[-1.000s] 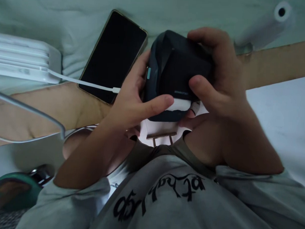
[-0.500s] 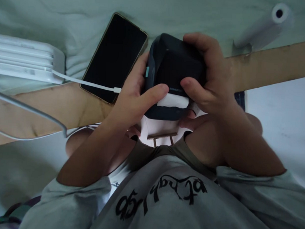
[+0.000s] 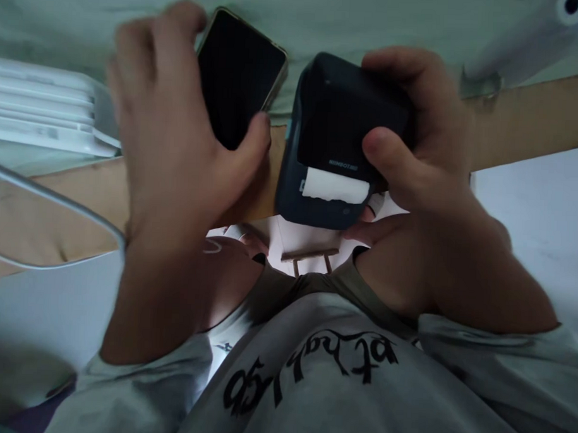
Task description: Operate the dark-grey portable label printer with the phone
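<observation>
Clamped in the right hand (image 3: pixel 414 158), the small dark label printer (image 3: pixel 341 139) sits in front of the person's chest, thumb on its front face and fingers curled over its far top edge. It is a rounded, near-black box with tiny pale lettering above a slot, where a strip of white paper (image 3: pixel 335 185) sticks out; a small teal tab shows on its left side. The left hand (image 3: pixel 173 130) is off the printer, fingers spread and loose, blurred, hovering over the black smartphone (image 3: pixel 239 76); whether it touches the screen cannot be told. That hand hides the phone's lower part and its cable. At left a white ribbed device (image 3: pixel 41 116) is cut off by the frame edge, and a white paper roll (image 3: pixel 532 32) at top right is blurred.
</observation>
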Tool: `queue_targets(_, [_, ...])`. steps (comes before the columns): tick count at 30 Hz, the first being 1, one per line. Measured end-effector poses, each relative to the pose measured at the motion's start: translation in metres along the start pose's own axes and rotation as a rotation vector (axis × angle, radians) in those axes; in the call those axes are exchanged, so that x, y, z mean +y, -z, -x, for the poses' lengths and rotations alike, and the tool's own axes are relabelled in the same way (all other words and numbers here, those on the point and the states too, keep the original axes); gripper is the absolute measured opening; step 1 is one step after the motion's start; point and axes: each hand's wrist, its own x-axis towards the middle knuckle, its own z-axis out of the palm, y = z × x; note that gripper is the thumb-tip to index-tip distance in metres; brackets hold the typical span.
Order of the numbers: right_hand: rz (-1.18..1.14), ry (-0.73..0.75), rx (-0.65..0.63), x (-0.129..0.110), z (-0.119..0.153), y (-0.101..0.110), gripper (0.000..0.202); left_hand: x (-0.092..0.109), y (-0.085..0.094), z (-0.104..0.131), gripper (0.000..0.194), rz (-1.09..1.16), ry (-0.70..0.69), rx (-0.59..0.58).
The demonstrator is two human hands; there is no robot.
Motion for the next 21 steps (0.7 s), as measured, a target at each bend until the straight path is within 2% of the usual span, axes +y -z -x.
queue_targets(2, [0.011, -0.021, -0.005, -0.001, -0.001, -0.001, 0.050, -0.006, -0.002, -0.003, 0.117, -0.132, 0.148, -0.065])
queue_targets(3, [0.016, -0.030, -0.012, -0.001, -0.001, -0.002, 0.049, -0.005, -0.003, -0.003, 0.120, -0.132, 0.183, -0.067])
queue_targets(8, [0.022, -0.028, -0.004, 0.000, -0.005, -0.004, 0.049, 0.007, -0.003, 0.009, 0.088, -0.024, 0.086, 0.009])
queue_targets(13, [-0.010, -0.046, 0.000, 0.002, -0.004, -0.004, 0.051, 0.005, 0.000, 0.013, 0.090, -0.024, 0.079, 0.006])
queue_targets(15, [-0.008, -0.045, 0.004, 0.001, -0.003, -0.003, 0.051, 0.004, 0.000, 0.015, 0.092, 0.000, 0.002, 0.028])
queue_targets(17, [0.001, -0.033, 0.015, 0.000, -0.002, -0.003, 0.051, 0.007, -0.002, 0.018, 0.091, 0.056, -0.132, 0.094])
queue_targets(19, [0.029, -0.010, 0.027, -0.002, -0.001, -0.002, 0.049, 0.015, -0.005, 0.025, 0.081, 0.173, -0.247, 0.116])
queue_targets(21, [0.026, 0.012, 0.040, -0.005, 0.000, -0.002, 0.048, 0.026, -0.009, 0.032, 0.060, 0.463, -0.256, 0.054])
